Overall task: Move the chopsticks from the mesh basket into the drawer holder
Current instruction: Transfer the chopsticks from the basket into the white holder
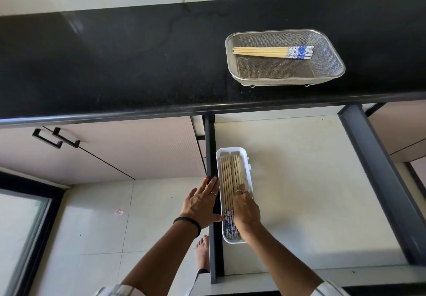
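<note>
A steel mesh basket (332,69) stands on the black counter at the right. Several bamboo chopsticks (272,52) with blue-and-white ends lie across its far part. Below, in the open drawer (299,180), a white oblong holder (250,173) sits against the left wall, filled with several chopsticks (228,178) pointing away from me. My right hand (245,210) lies over the holder's near half, fingers down on the chopsticks inside; its grip is hidden. My left hand (202,203) rests flat, fingers straight, on the drawer's dark left wall beside the holder.
The black counter (115,65) runs across the view, a marble wall behind it. The drawer's dark right rail (380,180) bounds a pale drawer floor. Cabinet doors with black handles (56,137) are at left. My bare foot (203,254) stands on the tiled floor.
</note>
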`<state>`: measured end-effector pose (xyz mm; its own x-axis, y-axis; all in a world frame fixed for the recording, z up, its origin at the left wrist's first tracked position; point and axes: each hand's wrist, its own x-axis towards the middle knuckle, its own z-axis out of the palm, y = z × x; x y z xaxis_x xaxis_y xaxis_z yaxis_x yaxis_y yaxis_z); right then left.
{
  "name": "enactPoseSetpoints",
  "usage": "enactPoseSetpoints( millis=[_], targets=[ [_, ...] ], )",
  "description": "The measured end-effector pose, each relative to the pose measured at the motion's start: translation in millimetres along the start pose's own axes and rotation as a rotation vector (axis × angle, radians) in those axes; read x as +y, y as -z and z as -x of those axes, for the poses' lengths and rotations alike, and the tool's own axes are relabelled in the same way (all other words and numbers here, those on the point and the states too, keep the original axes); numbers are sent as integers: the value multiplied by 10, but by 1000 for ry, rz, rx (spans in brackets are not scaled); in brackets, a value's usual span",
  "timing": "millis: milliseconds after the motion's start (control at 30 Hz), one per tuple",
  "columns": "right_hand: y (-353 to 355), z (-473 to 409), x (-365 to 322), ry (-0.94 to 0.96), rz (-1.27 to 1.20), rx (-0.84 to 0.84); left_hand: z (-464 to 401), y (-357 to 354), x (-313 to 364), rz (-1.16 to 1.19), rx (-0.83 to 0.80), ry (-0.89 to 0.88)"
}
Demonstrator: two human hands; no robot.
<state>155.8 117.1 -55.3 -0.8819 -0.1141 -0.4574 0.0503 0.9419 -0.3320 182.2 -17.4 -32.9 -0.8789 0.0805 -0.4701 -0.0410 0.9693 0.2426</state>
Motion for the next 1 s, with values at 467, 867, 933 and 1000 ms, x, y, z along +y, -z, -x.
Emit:
enactPoseSetpoints(
  millis=[467,867,933,1000],
  targets=[
    [33,-73,63,110,-24,-2,12,2,-15,16,12,-16],
    [-164,-11,54,237,-3,-236,13,18,11,10,0,-12],
    [-183,1,104,231,18,-230,12,13,21,13,-2,-3],
    [-192,13,150,186,21,-191,11,11,32,15,-3,8]
  ],
)
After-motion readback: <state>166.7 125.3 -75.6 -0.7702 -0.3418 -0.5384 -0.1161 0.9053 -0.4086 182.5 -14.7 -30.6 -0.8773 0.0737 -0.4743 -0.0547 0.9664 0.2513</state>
